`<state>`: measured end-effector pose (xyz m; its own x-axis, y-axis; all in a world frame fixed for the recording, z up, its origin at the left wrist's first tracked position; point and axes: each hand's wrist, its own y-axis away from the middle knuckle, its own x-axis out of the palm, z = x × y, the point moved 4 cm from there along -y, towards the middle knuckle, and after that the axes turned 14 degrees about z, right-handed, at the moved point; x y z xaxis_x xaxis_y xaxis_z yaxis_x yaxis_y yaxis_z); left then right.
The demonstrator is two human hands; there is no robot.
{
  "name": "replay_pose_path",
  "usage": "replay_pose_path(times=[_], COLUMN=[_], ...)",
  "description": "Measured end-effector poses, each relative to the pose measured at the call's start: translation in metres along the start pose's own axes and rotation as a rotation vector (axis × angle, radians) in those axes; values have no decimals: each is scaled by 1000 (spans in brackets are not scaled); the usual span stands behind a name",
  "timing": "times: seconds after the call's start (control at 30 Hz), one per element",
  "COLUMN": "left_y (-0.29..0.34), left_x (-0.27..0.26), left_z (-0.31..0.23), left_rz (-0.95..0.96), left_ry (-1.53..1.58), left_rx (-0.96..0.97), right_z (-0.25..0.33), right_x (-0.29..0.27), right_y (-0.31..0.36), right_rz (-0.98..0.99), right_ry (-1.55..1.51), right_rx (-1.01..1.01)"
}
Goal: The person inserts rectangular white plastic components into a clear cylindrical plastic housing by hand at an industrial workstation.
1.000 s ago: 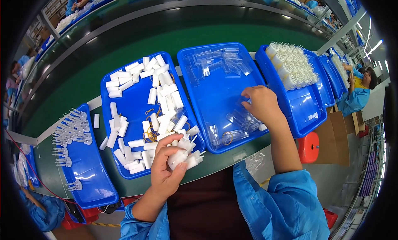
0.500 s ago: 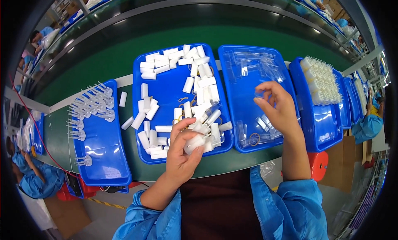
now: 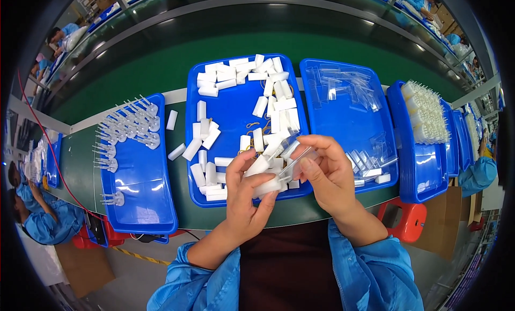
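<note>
My left hand is closed around white pieces, with thin clear stems poking out toward the right; the fingers partly hide them. In a pinch, my right hand holds a clear plastic sleeve against those stems. Both hands are over the near right corner of a blue tray strewn with white blocks and a few yellowish rubber bands. To its right, another blue tray carries loose clear plastic sleeves and a couple of white blocks at its near end.
At the left, a blue tray bears clear discs with upright spikes. Two loose white blocks lie on the green table between trays. Far right, stacked blue trays hold packed spiked pieces. A red stool stands below.
My right hand has come left from above the sleeve tray to meet my left hand, and a clear sleeve now shows in it. The whole view has shifted slightly.
</note>
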<state>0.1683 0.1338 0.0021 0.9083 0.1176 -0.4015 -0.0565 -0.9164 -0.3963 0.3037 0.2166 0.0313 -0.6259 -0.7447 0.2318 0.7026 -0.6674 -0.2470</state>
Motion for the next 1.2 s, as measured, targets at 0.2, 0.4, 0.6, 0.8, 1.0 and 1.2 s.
replay_pose_path(times=[0.2, 0.4, 0.6, 0.8, 1.0, 1.2], left_y=[0, 0, 0, -1, -2, -2], left_x=[1, 1, 1, 2, 1, 0], left_z=[1, 1, 2, 4, 3, 3], left_rz=[-3, -11, -15, -32, -50, -63], left_ry=[0, 16, 109, 114, 93, 119], left_rx=[-19, -35, -74, -100, -136, -162], right_z=[-5, -9, -9, -12, -21, -23], right_x=[3, 1, 0, 0, -3, 0], right_y=[0, -2, 0, 0, 1, 1], right_rz=[33, 19, 13, -12, -21, -38], right_ry=[40, -18, 43, 2, -111, -89], right_rx=[57, 81, 72, 110, 105, 67])
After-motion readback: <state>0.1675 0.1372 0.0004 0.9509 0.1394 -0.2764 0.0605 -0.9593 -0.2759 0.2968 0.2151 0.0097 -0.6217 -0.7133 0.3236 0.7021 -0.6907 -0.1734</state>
